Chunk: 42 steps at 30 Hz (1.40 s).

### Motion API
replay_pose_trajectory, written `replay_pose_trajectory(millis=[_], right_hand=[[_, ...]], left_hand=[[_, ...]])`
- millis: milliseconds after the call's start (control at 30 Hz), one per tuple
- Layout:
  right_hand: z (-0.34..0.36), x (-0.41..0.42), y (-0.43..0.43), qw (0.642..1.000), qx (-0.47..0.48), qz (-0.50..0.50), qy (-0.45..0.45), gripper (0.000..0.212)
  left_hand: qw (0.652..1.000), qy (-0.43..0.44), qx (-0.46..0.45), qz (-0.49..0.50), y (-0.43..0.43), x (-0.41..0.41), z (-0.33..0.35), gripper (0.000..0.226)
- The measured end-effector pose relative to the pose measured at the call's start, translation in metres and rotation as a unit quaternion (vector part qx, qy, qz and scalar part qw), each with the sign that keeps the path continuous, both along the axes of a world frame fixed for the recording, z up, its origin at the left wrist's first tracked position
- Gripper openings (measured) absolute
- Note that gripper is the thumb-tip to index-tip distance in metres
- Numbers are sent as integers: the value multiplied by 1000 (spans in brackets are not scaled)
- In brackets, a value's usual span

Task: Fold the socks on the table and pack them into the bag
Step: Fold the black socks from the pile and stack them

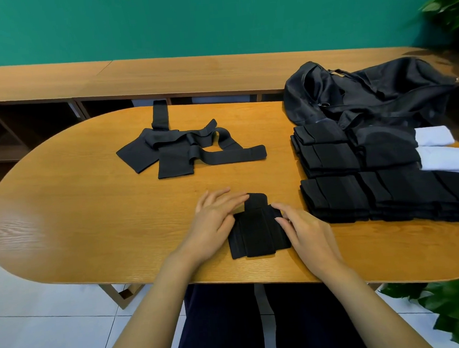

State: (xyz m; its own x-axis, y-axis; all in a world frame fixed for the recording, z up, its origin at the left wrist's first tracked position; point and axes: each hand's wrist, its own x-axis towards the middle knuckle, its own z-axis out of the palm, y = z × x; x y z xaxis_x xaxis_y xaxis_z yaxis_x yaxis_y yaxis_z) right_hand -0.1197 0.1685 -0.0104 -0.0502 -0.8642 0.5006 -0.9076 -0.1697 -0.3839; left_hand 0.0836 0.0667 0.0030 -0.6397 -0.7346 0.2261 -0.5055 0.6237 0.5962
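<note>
1. Lap in dark trousers (228, 323) nearest the lens, just below the half-folded sock (258, 234) lying flat on the table (89, 210) by its near edge.
2. Left of that sock and further back: loose heap of unfolded socks (183, 150), well apart, untouched.
3. Left hand (215, 218) open, fingers straight, pressing that sock's left edge and top tab.
4. Right hand (305, 228) at that sock's upper right corner. Pinching or only pressing: cannot tell.
5. Right of that sock, near: folded stacks (359, 186). Behind those, the bag (366, 91), slumped, contents not visible. White folded pieces (444, 148) furthest right.
6. Step in hand, by judgement: closing the fold. Best done by pinning the left side flat, bringing the right flap over squarely, smoothing out slack, and matching the finished stacks before packing.
</note>
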Motion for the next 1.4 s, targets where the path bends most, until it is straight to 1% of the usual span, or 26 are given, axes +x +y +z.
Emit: replay_pose_trajectory(millis=[100, 167, 267, 400, 533, 600, 700, 767, 833, 933, 1033, 1167, 1300, 1400], right_hand=[[0, 0, 0, 1000, 0, 0, 10, 37], [0, 0, 0, 1000, -8, -3, 14, 36], [0, -1, 0, 1000, -18, -5, 23, 33], [-2, -1, -2, 998, -5, 11, 54, 33], [-2, -2, -5, 997, 8, -26, 68, 37], [-2, -2, -4, 997, 23, 5, 68, 41], [-2, -2, -4, 991, 64, 80, 90, 45], [-3, -2, -5, 986, 98, 99, 92, 49], [-5, -2, -6, 984, 119, 101, 88, 54], [-5, -2, -6, 984, 116, 99, 88, 58], [-5, -2, -5, 985, 116, 103, 78, 62], [-6, -3, -4, 987, 100, 105, 67, 63], [-5, -3, -3, 988, 77, 114, 69, 65], [-6, -3, -3, 989, 57, 111, 76, 60]], left_hand=[[996, -76, 36, -40, -11, -9, 4, 57], [993, -114, 16, -29, -16, -8, 3, 56], [992, -130, -8, 5, -18, -2, 1, 55], [994, -108, 18, -2, -13, 3, -3, 54], [997, -71, 20, -2, -6, 8, -10, 46], [998, -62, 7, 5, -2, 12, -13, 46], [999, -39, 5, 3, 7, 19, -13, 61], [999, -30, 11, -4, 13, 25, -10, 71], [999, -33, 6, -14, 18, 30, -10, 76], [999, -40, -23, -25, 23, 33, -16, 74], [997, -49, -56, -19, 25, 32, -18, 66], [989, -89, -115, -24, 28, 29, -16, 60], [990, -66, -125, -6, 29, 29, -18, 58], [995, -28, -97, 11, 26, 30, -20, 59]])
